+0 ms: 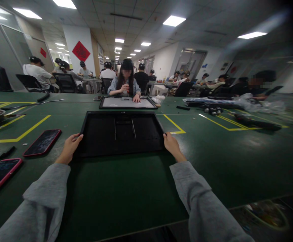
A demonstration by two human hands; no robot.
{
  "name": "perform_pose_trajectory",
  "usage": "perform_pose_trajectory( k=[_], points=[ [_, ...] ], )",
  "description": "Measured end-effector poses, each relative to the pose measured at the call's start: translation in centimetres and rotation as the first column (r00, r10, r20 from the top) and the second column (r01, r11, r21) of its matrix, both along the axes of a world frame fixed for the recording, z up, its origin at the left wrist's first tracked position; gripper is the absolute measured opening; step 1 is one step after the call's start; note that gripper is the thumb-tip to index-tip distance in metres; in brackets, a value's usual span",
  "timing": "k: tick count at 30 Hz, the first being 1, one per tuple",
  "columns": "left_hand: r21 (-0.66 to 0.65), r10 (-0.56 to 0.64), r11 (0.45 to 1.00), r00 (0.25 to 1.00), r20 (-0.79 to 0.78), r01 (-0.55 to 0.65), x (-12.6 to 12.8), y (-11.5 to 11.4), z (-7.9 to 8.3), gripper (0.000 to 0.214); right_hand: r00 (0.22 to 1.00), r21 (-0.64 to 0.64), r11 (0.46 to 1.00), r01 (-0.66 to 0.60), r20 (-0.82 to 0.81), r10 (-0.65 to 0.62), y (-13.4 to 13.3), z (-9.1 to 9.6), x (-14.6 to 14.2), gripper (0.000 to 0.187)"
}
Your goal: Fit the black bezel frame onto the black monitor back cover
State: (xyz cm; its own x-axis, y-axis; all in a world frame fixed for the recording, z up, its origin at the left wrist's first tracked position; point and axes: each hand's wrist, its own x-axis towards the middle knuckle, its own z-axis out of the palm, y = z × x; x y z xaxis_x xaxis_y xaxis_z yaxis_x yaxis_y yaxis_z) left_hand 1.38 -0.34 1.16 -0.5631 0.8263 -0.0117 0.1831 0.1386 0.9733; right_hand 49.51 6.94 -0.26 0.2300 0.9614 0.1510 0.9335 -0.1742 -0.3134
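Note:
A black rectangular monitor housing point(101, 134), shaped like a shallow tray, is in front of me over the green table. Two thin metal strips point(133, 129) flank a recess near its middle. My left hand point(72, 145) grips its left edge, thumb on the rim and the other fingers partly hidden. On the opposite edge, my right hand point(173, 144) holds the housing the same way. Whether its underside rests fully on the table I cannot tell.
Two red-edged phones, the nearer phone point(0, 178) and the farther phone point(42, 143), lie left. Across the green table point(126, 195), a person point(126, 80) works over a flat panel point(121, 102). A lidded cup point(159, 98), plastic wrap point(257, 102) and a dark tool point(256, 121) are farther right.

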Motion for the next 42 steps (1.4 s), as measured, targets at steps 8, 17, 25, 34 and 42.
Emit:
perform_pose_trajectory(
  k=[8,17,25,34,42],
  points=[
    [-0.046,-0.042,0.999,0.827,-0.56,0.019,-2.7,1.4,-2.2,0.055,1.0,0.008,1.0,-0.007,0.013,0.007,-0.1,-0.1,-0.1,0.043],
    [-0.084,-0.08,0.996,0.617,-0.783,0.022,-2.0,0.9,-1.5,0.055,0.999,0.116,0.992,-0.045,0.012,0.044,0.3,-0.5,0.0,0.035],
    [0.009,-0.029,0.999,0.805,-0.593,0.042,-2.5,1.5,-2.7,0.054,0.997,0.083,0.996,-0.039,-0.059,0.044,0.5,-0.4,0.2,0.038],
    [0.031,-0.015,0.999,0.999,-0.044,0.017,-1.8,0.8,-1.1,0.05,0.992,0.07,0.997,-0.035,-0.118,0.043,0.4,-0.2,0.1,0.041],
    [0.029,-0.018,0.999,1.0,-0.011,0.018,-2.1,1.0,-1.0,0.04,0.972,0.082,0.996,-0.03,-0.231,0.048,1.1,-0.4,0.7,0.039]
  ],
)
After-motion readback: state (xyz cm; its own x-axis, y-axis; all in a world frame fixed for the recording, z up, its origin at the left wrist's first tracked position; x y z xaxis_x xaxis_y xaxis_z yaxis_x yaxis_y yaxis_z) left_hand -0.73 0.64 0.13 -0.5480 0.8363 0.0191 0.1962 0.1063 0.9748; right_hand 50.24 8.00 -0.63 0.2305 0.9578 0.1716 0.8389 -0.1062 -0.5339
